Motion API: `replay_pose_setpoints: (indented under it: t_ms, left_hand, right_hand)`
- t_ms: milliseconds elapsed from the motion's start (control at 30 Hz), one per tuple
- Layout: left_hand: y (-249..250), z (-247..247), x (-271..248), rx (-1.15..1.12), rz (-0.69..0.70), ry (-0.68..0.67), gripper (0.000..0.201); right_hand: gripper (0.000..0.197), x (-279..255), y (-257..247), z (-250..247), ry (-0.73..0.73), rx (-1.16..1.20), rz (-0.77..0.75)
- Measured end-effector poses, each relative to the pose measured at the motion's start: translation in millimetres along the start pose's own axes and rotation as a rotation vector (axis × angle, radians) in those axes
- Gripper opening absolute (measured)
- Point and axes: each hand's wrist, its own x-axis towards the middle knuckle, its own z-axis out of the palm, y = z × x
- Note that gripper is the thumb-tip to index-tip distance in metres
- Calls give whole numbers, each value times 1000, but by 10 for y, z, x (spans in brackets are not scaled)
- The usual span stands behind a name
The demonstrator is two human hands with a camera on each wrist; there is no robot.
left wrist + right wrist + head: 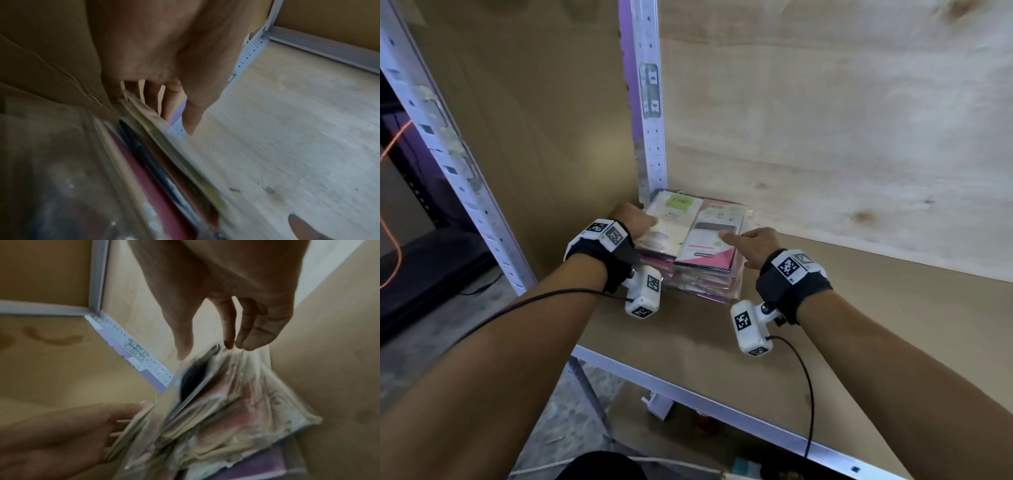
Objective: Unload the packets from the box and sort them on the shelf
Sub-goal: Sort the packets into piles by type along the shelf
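A stack of flat plastic-wrapped packets (698, 246) lies in the back left corner of the shelf board (859, 325). Its top packets are white with green and pink print. My left hand (645, 222) presses against the stack's left side, fingers fairly straight along the edges and thumb over the top; the left wrist view shows this hand (185, 105) against the packet edges (156, 154). My right hand (738, 240) rests on the stack's right side with its thumb on the top packet. In the right wrist view its straight fingertips (242, 340) touch the packets' plastic (216, 410). No box is in view.
A perforated metal upright (650, 120) stands right behind the stack. A plywood back wall (825, 120) and a brown side panel (551, 137) close in the corner. The shelf's metal front rail (705, 401) runs below my wrists. Bare board stretches to the right of the stack.
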Motion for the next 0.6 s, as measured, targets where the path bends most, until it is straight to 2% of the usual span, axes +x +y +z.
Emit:
replay_pose_setpoints:
  t_ms: [67, 167, 200, 333, 500, 600]
  left_hand:
    - [22, 17, -53, 29, -3, -54, 50]
    - [53, -26, -170, 108, 21, -116, 60]
    - [65, -52, -223, 135, 36, -117, 60]
    - [94, -158, -469, 210, 124, -69, 59]
    - [157, -218, -829, 353, 226, -3, 54]
    - [227, -197, -1097, 356, 260, -51, 58]
  right_hand:
    - [41, -37, -32, 16, -53, -94, -20]
    - [68, -35, -5, 58, -111, -130, -1]
    - [72, -49, 9, 60, -118, -127, 10]
    - [73, -104, 75, 1, -114, -124, 52]
    - [62, -401, 132, -202, -55, -145, 52]
    - [36, -650, 179, -390, -89, -132, 48]
